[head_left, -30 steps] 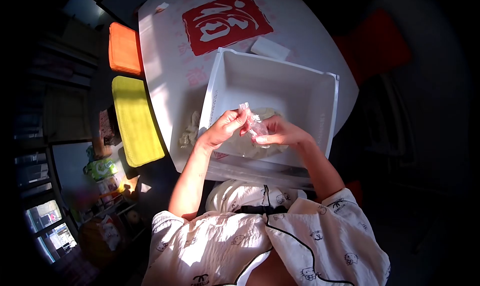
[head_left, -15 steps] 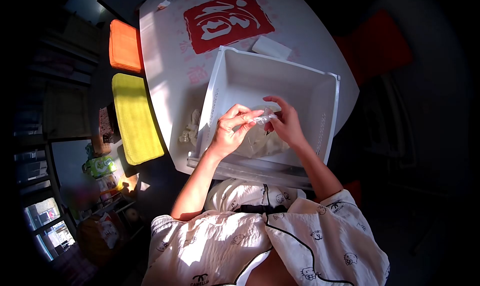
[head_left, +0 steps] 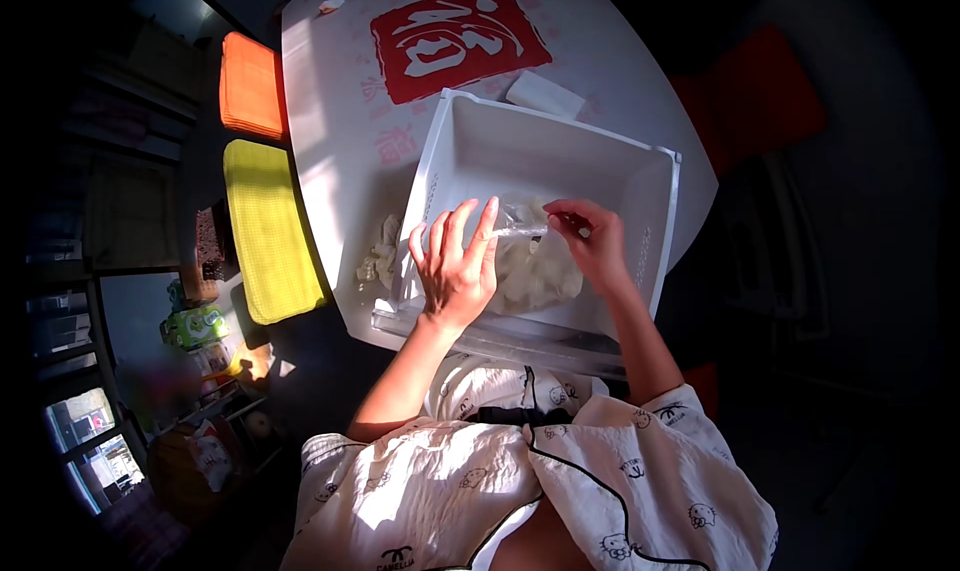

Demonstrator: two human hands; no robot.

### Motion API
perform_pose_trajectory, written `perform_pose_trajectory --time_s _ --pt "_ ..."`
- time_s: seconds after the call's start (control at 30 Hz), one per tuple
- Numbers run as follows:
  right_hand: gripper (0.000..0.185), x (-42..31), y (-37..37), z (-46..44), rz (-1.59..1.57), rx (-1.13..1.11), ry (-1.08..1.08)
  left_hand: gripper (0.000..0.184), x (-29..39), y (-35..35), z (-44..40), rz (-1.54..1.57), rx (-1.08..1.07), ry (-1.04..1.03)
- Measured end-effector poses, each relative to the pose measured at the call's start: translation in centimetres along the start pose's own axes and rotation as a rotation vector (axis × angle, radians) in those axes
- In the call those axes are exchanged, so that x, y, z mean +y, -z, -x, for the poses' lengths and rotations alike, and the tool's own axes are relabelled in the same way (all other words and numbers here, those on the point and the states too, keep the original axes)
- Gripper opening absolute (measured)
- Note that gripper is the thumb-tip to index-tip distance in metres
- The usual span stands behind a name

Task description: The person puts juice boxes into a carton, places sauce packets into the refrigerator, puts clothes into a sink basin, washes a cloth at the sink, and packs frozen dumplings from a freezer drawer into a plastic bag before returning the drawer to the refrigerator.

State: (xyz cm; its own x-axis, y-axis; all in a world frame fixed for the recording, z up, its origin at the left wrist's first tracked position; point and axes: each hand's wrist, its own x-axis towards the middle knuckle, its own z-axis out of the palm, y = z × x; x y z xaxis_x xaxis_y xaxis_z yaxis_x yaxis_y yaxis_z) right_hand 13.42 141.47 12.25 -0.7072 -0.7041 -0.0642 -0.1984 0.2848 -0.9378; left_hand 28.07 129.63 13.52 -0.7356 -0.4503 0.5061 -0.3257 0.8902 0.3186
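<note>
Above a deep white bin [head_left: 560,131], a piece of clear plastic [head_left: 520,219] is stretched between my hands. My left hand [head_left: 458,266] has its fingers spread upward, with the plastic at the tip of its index finger; its thumb is hard to make out. The other end of the plastic is pinched between thumb and index finger of my right hand [head_left: 592,236]. Under my hands, a pale, crumpled translucent heap [head_left: 535,279] lies on the bin's floor. Another pale crumpled bundle [head_left: 382,256] rests on the table outside the bin's left wall.
The bin stands on a white table [head_left: 330,101] with a red printed panel [head_left: 460,41]. A white flat object [head_left: 546,95] lies behind the bin. Orange [head_left: 252,86] and yellow [head_left: 272,231] padded seats line the left side; a red chair [head_left: 765,96] is at the right.
The bunched plastic is now drawn out between my hands. My left hand's fingers have spread, and my right hand has shifted to the right.
</note>
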Motion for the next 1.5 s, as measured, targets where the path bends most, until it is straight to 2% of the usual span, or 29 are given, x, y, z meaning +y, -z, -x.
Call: perform_pose_trajectory --time_s 0.07,0.1,0.2,0.27,0.33,0.37,0.4,0.47,0.5,0.6,0.63,0.7,0.8,0.83,0.93,1.0,1.03,1.13,1.2,1.23,1.3,1.33,1.4,1.5 --pt "0.015 -0.3 0.5 -0.2 0.164 0.072 0.106 0.034 0.2 0.1 0.5 -0.010 -0.034 0.008" --pt "0.014 -0.2 0.7 -0.3 0.245 0.109 0.158 0.025 0.1 0.0 0.6 -0.038 0.016 -0.033" --pt "0.010 2.9 1.6 -1.2 0.464 0.193 0.243 0.011 -0.2 0.6 1.7 -0.015 -0.202 0.019" --pt "0.006 5.2 2.1 -1.8 0.658 0.216 0.161 0.009 -1.0 0.8 2.9 0.051 -0.277 0.088" --pt "0.008 7.6 2.3 -2.1 0.808 0.231 0.105 0.008 -2.4 0.7 4.0 0.003 -0.463 0.151" --pt "0.011 8.9 2.2 -2.3 0.862 0.230 0.098 0.012 -2.5 0.8 4.0 0.000 -0.617 0.256" --pt "0.015 8.7 2.2 -2.5 0.915 0.227 0.094 0.015 -2.5 0.7 3.5 0.127 -0.541 0.283" --pt "0.021 7.8 2.0 -2.7 0.731 0.279 0.016 0.020 -2.8 0.4 2.3 0.375 -0.386 0.337" --pt "0.025 7.0 1.4 -2.7 0.636 0.302 -0.024 0.023 -3.1 0.2 1.7 0.529 -0.444 0.339" --pt "0.030 8.0 -0.6 -3.2 0.381 0.184 -0.131 0.021 -1.7 -1.9 0.7 0.224 -0.723 0.411" --pt "0.029 8.7 -1.5 -3.1 0.344 0.205 -0.129 0.021 -3.8 -4.9 2.2 0.409 -0.929 0.351" --pt "0.027 10.6 -3.9 -2.1 0.261 0.245 -0.128 0.018 -4.3 -7.7 4.1 0.541 -1.016 0.251" --pt "0.021 12.7 -7.1 -0.4 0.353 0.270 0.156 0.018 -2.9 -8.1 4.5 0.568 -1.089 0.079" --pt "0.020 12.8 -7.7 -0.3 0.401 0.283 0.167 0.018 -2.3 -8.1 4.5 0.553 -1.106 0.019" --pt "0.018 12.9 -8.2 0.0 0.553 0.327 0.224 0.018 -2.2 -9.2 4.0 0.648 -1.116 0.018" --pt "0.020 13.0 -8.0 -0.5 0.656 0.369 0.301 0.017 -2.4 -7.5 2.6 0.698 -1.134 0.205" --pt "0.020 11.8 -7.4 -0.9 0.365 0.354 0.172 0.016 -2.0 -5.9 1.3 0.721 -1.140 0.298" --pt "0.024 4.5 -4.2 -1.3 -0.451 0.299 -0.200 0.015 0.4 -0.6 -0.4 0.357 -0.422 0.028" --pt "0.028 0.6 -2.2 -1.7 -0.916 0.264 -0.404 0.016 1.0 1.3 -1.6 0.709 -0.267 -0.122" --pt "0.028 -1.3 -1.4 -1.9 -0.900 0.194 -0.382 0.021 1.4 1.8 -1.3 0.999 -0.377 -0.037" --pt "0.028 -3.8 -0.3 -2.1 -0.865 0.058 -0.344 0.025 1.1 1.1 0.0 1.406 -0.471 0.333" --pt "0.028 -3.2 -0.1 -2.6 -0.842 0.065 -0.376 0.027 1.0 0.9 0.3 1.601 -0.516 0.522" --pt "0.029 -0.5 0.4 -4.0 -0.796 0.084 -0.438 0.030 0.5 1.0 0.8 1.584 -0.452 0.753" --pt "0.029 7.7 1.1 -6.0 -0.693 0.270 -0.506 0.030 -1.7 -0.2 2.9 1.313 -0.661 0.789"
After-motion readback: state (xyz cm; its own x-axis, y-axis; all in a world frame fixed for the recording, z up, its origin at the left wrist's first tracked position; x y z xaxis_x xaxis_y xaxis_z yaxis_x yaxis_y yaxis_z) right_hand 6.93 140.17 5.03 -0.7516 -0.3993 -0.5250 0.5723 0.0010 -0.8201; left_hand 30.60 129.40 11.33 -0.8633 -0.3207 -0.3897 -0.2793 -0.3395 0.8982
